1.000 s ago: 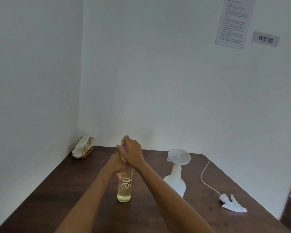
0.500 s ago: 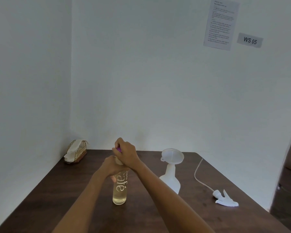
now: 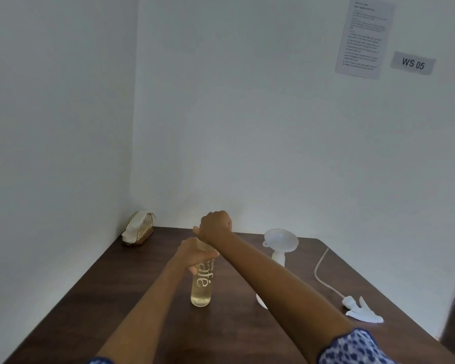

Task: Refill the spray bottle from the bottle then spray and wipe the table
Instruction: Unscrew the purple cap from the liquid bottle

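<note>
The clear bottle (image 3: 201,285) stands upright near the middle of the worktop (image 3: 116,298), long axis vertical, pale yellow liquid in its lower part and white lettering running up its side. The left hand (image 3: 192,254) grips its neck while the right hand (image 3: 216,225) is curled closed over its top. Toward the right edge the white spray bottle (image 3: 278,257) stands upright with a funnel (image 3: 281,239) in its mouth, its trigger head (image 3: 363,310) lying flat beside it.

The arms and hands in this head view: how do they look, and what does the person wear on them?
Both forearms are bare. The right arm's sleeve is blue with a small white pattern and ends above the elbow. Only a sliver of the same blue fabric shows at the left arm. The left hand and right hand show no gloves; no watch or bracelet is visible.
</note>
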